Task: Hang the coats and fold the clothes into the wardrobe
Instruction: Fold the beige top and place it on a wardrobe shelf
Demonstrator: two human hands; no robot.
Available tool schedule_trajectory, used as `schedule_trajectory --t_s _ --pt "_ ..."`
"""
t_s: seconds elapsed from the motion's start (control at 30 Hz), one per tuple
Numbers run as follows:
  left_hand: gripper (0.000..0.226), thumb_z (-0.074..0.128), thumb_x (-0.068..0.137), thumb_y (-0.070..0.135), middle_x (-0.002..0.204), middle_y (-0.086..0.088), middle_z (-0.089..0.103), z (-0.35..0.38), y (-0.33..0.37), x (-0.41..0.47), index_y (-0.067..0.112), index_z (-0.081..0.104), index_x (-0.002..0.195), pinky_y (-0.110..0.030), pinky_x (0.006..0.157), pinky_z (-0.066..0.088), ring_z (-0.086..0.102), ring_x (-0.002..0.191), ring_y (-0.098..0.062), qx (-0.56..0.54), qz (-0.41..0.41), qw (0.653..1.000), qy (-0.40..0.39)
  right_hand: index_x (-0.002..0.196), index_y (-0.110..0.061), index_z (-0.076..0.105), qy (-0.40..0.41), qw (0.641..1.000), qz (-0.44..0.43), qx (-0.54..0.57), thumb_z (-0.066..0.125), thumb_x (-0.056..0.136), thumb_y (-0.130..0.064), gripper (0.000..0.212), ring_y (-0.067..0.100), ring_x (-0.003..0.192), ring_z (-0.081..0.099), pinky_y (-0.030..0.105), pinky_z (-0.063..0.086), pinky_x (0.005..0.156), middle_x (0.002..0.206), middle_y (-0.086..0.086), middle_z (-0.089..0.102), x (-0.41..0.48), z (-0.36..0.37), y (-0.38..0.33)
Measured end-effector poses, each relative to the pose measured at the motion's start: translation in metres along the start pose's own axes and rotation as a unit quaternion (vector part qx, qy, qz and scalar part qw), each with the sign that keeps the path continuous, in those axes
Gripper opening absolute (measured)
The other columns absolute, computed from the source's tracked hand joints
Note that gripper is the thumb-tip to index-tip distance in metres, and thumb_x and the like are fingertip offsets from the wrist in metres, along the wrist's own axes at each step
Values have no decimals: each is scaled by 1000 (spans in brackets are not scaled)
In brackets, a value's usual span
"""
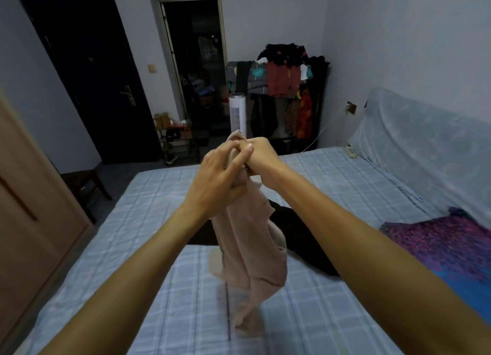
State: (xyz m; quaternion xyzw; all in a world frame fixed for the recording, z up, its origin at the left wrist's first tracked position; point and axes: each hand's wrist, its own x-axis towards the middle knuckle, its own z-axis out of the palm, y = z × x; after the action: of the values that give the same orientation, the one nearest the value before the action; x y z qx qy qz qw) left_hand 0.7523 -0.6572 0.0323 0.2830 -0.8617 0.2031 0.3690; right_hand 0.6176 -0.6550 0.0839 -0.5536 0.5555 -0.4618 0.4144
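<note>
In the head view, both hands meet at the centre of the scene, raised above a bed covered in a pale blue checked sheet (332, 184). The left hand (220, 174) and the right hand (261, 155) are each closed on the top edge of a light pink garment (249, 248), pinching it at almost the same spot, so the cloth hangs down in 1 bunched column with its lower end trailing on the sheet near the viewer. Behind the garment, just to its right, a black garment (300, 235) lies flat on the bed. A purple patterned blanket (446, 243) sits at the right edge. A wooden wardrobe door (29, 200) stands at the near left, and a loaded clothes rack (287, 89) stands far across the room beside a white tower fan (237, 113). The step in hand looks like finding the shoulders or hem so the pink piece can be spread for folding. With 2 grips so close together, the cloth may stay twisted and fold crooked, and the fingers could be holding only 1 layer, letting the rest slip. The trailing end may also drag on the sheet or the black garment as the piece is lifted.
</note>
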Motion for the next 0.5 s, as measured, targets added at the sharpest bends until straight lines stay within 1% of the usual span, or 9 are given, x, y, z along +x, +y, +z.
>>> schedule_trajectory --t_s 0.03,0.1,0.13,0.2,0.27,0.33,0.43,0.47,0.5 --pt "64 59 84 31 130 -21 42 2 1 1 18 32 140 -44 92 43 43 114 -32 8 -13 999 39 96 -3 68 -8 1000 3 -11 50 94 -22 26 23 80 63 37 53 72 83 10 64 2 1 0" --pt "56 58 87 26 119 -20 50 4 0 6 14 40 139 -40 85 45 48 103 -29 24 -54 996 72 109 -2 65 -26 999 -2 -22 48 95 -23 30 19 90 61 36 50 82 95 6 65 1 0 2" --pt "56 62 86 22 115 -19 52 6 -2 8 11 43 138 -39 82 45 50 98 -30 30 -77 994 68 109 -5 65 -39 999 -1 -17 48 94 -26 32 17 95 62 34 50 87 99 4 67 1 -1 5" --pt "53 66 86 18 106 -19 58 12 -6 12 7 48 135 -40 78 44 54 90 -31 41 -106 993 42 104 -10 69 -77 997 6 -3 50 90 -31 32 18 100 63 39 47 94 102 7 70 -3 -4 12" --pt "42 61 89 22 96 -14 64 17 -6 15 6 52 128 -39 76 43 59 82 -29 27 -109 994 11 94 -9 72 -94 996 -5 -5 50 90 -31 32 22 100 64 45 47 95 99 9 71 -7 -11 16" --pt "29 52 91 26 87 -11 66 19 -8 18 7 58 113 -37 67 42 61 72 -29 10 -109 994 1 94 -6 70 -79 996 -25 24 50 92 -32 33 28 98 66 48 50 92 101 13 70 -9 -19 20" --pt "16 52 93 23 77 -9 63 14 -15 21 8 58 89 -30 57 36 58 61 -29 21 -144 989 27 107 -7 58 -43 993 -24 111 55 93 -38 34 24 85 70 36 59 68 111 9 63 -11 -34 31" --pt "17 54 95 24 75 -8 62 12 -17 22 10 57 86 -29 56 34 56 59 -26 20 -165 985 37 109 -8 56 -46 995 -20 88 59 91 -42 38 20 84 70 32 58 64 111 7 62 -13 -38 38" --pt "18 54 95 25 73 -5 60 9 -16 23 11 56 84 -28 54 33 54 58 -22 17 -181 982 47 108 -10 57 -61 997 -14 34 63 87 -44 41 16 85 68 29 55 64 109 5 63 -11 -39 53"
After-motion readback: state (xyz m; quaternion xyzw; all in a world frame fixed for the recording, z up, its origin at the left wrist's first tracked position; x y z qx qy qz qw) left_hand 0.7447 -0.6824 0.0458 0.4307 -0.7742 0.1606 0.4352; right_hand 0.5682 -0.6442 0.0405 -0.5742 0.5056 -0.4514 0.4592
